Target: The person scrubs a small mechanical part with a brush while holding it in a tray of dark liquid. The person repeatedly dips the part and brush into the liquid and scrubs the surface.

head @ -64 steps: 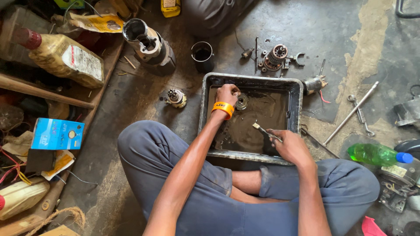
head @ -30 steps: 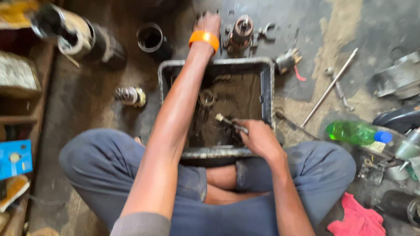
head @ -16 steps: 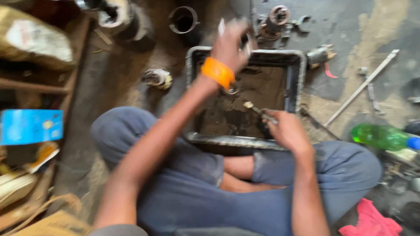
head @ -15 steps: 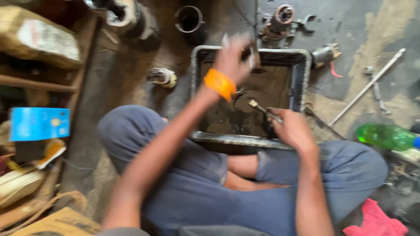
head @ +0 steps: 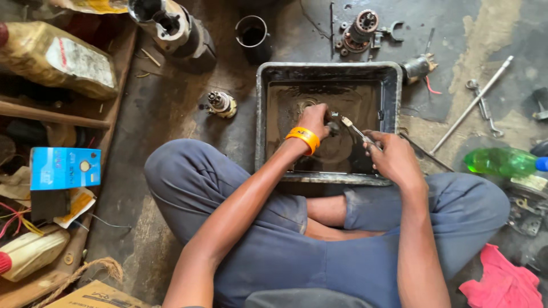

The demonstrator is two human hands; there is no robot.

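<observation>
Dark part (head: 333, 126) half-hidden between hands

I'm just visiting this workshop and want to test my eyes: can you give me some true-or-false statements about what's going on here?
1. The left hand holds a small metal part over the tray. True.
2. The right hand is bare of any tool. False: it holds a small brush.
3. The left wrist wears an orange band. True.
4. The green bottle stands in the tray. False: it lies on the floor, right of the tray.
5. The tray holds clear water. False: dark, dirty liquid.
</observation>
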